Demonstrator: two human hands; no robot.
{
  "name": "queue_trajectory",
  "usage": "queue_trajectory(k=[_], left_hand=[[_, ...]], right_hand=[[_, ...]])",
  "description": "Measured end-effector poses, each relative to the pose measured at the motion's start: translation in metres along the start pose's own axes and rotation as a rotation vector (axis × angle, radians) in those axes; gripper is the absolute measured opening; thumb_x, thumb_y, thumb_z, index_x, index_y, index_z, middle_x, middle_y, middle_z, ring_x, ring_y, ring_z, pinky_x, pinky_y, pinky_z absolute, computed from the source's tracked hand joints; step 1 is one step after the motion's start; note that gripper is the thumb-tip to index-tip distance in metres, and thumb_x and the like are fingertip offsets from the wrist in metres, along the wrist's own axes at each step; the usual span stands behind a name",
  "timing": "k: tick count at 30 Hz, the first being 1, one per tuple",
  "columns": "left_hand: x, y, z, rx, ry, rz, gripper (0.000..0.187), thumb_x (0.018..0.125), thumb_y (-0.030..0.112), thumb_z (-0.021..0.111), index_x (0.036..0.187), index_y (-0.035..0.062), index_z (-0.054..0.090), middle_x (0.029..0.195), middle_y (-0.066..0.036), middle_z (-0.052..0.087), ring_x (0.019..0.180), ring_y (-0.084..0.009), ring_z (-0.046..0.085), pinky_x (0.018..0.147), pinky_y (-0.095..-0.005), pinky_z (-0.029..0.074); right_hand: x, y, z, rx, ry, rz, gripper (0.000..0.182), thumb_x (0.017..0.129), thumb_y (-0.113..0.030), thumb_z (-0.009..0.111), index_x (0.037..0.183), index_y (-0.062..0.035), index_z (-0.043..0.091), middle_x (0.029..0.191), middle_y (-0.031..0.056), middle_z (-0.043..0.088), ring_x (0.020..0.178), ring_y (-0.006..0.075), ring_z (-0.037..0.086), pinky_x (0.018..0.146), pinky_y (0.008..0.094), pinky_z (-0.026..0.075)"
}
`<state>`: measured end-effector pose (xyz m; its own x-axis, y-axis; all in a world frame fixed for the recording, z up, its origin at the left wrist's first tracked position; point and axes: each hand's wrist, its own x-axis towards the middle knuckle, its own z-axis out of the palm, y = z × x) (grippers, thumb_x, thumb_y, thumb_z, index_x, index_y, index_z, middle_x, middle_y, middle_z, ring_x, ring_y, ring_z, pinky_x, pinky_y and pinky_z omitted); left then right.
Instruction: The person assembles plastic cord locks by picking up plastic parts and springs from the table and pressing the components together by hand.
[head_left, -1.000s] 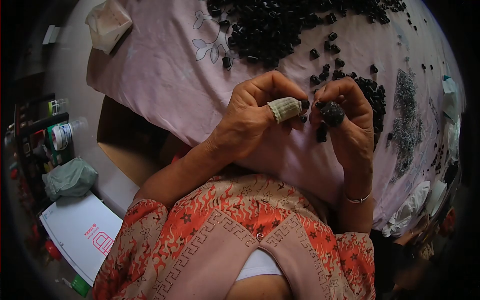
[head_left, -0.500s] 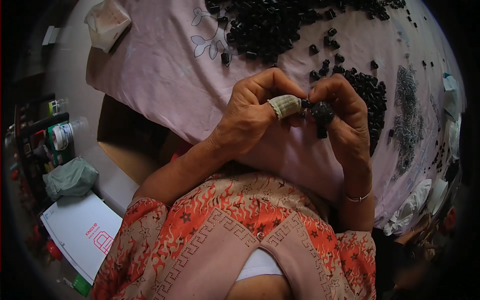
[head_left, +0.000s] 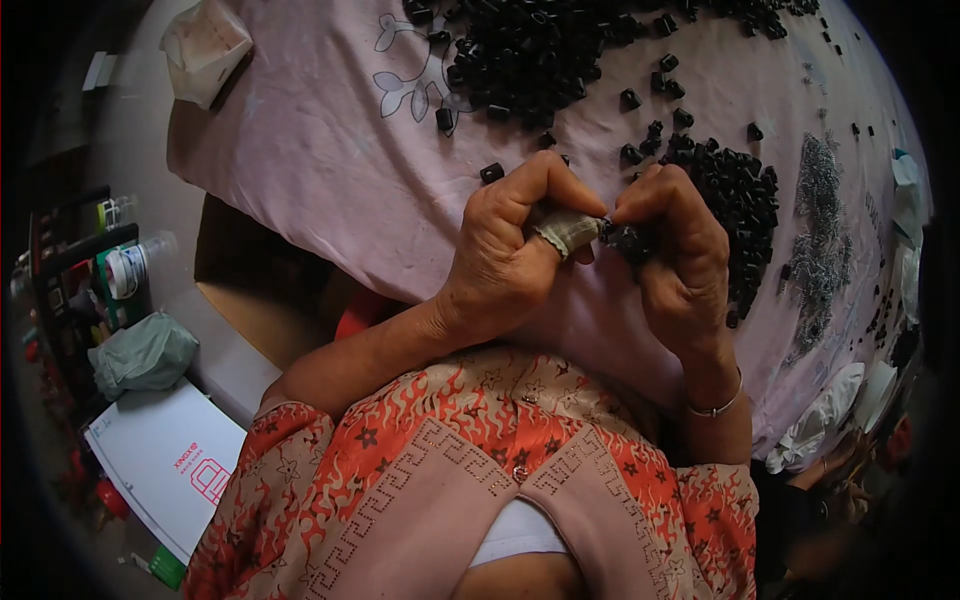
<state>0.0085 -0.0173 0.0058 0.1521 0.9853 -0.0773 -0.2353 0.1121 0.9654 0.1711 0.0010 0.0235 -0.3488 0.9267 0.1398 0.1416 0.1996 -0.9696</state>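
In the head view, the left hand (head_left: pixel 505 250), its thumb in a ribbed fabric thumb cot (head_left: pixel 568 229), and the right hand (head_left: pixel 680 255) met over the pink cloth (head_left: pixel 330 150), both pinching a small black plastic part (head_left: pixel 628 240) between fingertips. A heap of black caps (head_left: pixel 735 200) lay just beyond; metal clips (head_left: pixel 825 210) sat rightward.
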Motion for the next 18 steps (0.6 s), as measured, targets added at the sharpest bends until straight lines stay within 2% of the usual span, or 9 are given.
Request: queue_trajectory(k=[2, 6, 8, 9, 11, 12, 14, 16, 18], left_hand=[[0.000, -0.002, -0.001, 0.031, -0.007, 0.024, 0.021, 0.075, -0.013, 0.044, 0.085, 0.0015, 0.055, 0.073, -0.002, 0.059, 0.065, -0.0056, 0.055, 0.059, -0.0196, 0.045], [0.002, 0.002, -0.001, 0.061, -0.016, 0.053, 0.022, 0.074, -0.013, 0.043, 0.085, 0.0013, 0.055, 0.073, -0.002, 0.059, 0.065, -0.0062, 0.055, 0.059, -0.0201, 0.045], [0.000, 0.003, 0.001, 0.028, -0.005, 0.028, 0.022, 0.074, -0.013, 0.043, 0.086, 0.0011, 0.056, 0.073, -0.002, 0.060, 0.065, -0.0064, 0.055, 0.059, -0.0203, 0.045], [0.000, 0.003, 0.001, -0.002, 0.008, 0.007, 0.023, 0.074, -0.014, 0.043, 0.086, 0.0009, 0.056, 0.073, -0.002, 0.060, 0.065, -0.0065, 0.055, 0.059, -0.0206, 0.045], [-0.001, 0.004, 0.000, 0.014, -0.001, -0.001, 0.024, 0.074, -0.014, 0.043, 0.086, 0.0008, 0.056, 0.074, -0.002, 0.060, 0.065, -0.0064, 0.055, 0.059, -0.0204, 0.045], [-0.002, 0.005, -0.001, 0.028, -0.009, -0.019, 0.024, 0.074, -0.014, 0.042, 0.087, 0.0008, 0.056, 0.075, -0.003, 0.060, 0.066, -0.0063, 0.055, 0.059, -0.0202, 0.045], [-0.002, 0.006, -0.002, 0.042, -0.034, -0.002, 0.024, 0.073, -0.014, 0.043, 0.086, 0.0008, 0.057, 0.075, -0.004, 0.060, 0.066, -0.0079, 0.056, 0.060, -0.0212, 0.045], [-0.001, 0.006, -0.004, 0.060, -0.058, 0.016, 0.024, 0.072, -0.014, 0.043, 0.084, 0.0007, 0.057, 0.075, -0.004, 0.060, 0.067, -0.0096, 0.056, 0.060, -0.0221, 0.045], [-0.002, 0.003, -0.009, 0.256, -0.126, 0.119, 0.016, 0.079, -0.013, 0.051, 0.085, 0.0008, 0.057, 0.077, -0.001, 0.053, 0.071, -0.0070, 0.052, 0.065, -0.0196, 0.042]], right_hand=[[0.000, 0.002, 0.002, -0.108, 0.001, -0.045, 0.033, 0.058, 0.018, 0.040, 0.083, -0.0014, 0.051, 0.072, 0.0071, 0.046, 0.063, 0.0167, 0.049, 0.059, 0.0233, 0.039], [0.001, 0.001, 0.003, -0.074, 0.021, -0.033, 0.034, 0.056, 0.018, 0.039, 0.082, -0.0016, 0.050, 0.071, 0.0081, 0.045, 0.062, 0.0185, 0.048, 0.058, 0.0244, 0.039], [0.001, 0.003, 0.002, -0.131, -0.001, -0.049, 0.030, 0.063, 0.018, 0.044, 0.084, -0.0021, 0.050, 0.072, 0.0057, 0.047, 0.062, 0.0140, 0.048, 0.058, 0.0234, 0.039], [0.000, 0.001, 0.002, -0.133, 0.000, -0.054, 0.030, 0.063, 0.018, 0.044, 0.084, -0.0021, 0.050, 0.072, 0.0057, 0.047, 0.062, 0.0140, 0.048, 0.058, 0.0234, 0.039], [-0.001, -0.001, 0.002, 0.021, 0.008, 0.116, 0.022, 0.072, 0.014, 0.052, 0.087, -0.0023, 0.049, 0.073, 0.0027, 0.049, 0.065, 0.0085, 0.048, 0.059, 0.0215, 0.040], [-0.001, -0.002, 0.001, 0.022, 0.007, 0.117, 0.022, 0.072, 0.014, 0.052, 0.087, -0.0023, 0.049, 0.073, 0.0027, 0.049, 0.065, 0.0085, 0.048, 0.059, 0.0215, 0.040], [-0.001, -0.004, -0.005, 0.079, -0.052, 0.300, 0.017, 0.078, 0.008, 0.056, 0.088, -0.0025, 0.047, 0.075, 0.0008, 0.050, 0.066, 0.0051, 0.047, 0.058, 0.0204, 0.040], [-0.002, -0.003, -0.008, 0.111, -0.077, 0.320, 0.018, 0.077, 0.009, 0.056, 0.087, -0.0024, 0.047, 0.074, 0.0011, 0.050, 0.065, 0.0056, 0.048, 0.057, 0.0209, 0.040], [-0.002, -0.002, -0.008, 0.149, -0.103, 0.341, 0.018, 0.076, 0.010, 0.055, 0.085, -0.0024, 0.046, 0.073, 0.0014, 0.050, 0.064, 0.0060, 0.048, 0.056, 0.0213, 0.040]])
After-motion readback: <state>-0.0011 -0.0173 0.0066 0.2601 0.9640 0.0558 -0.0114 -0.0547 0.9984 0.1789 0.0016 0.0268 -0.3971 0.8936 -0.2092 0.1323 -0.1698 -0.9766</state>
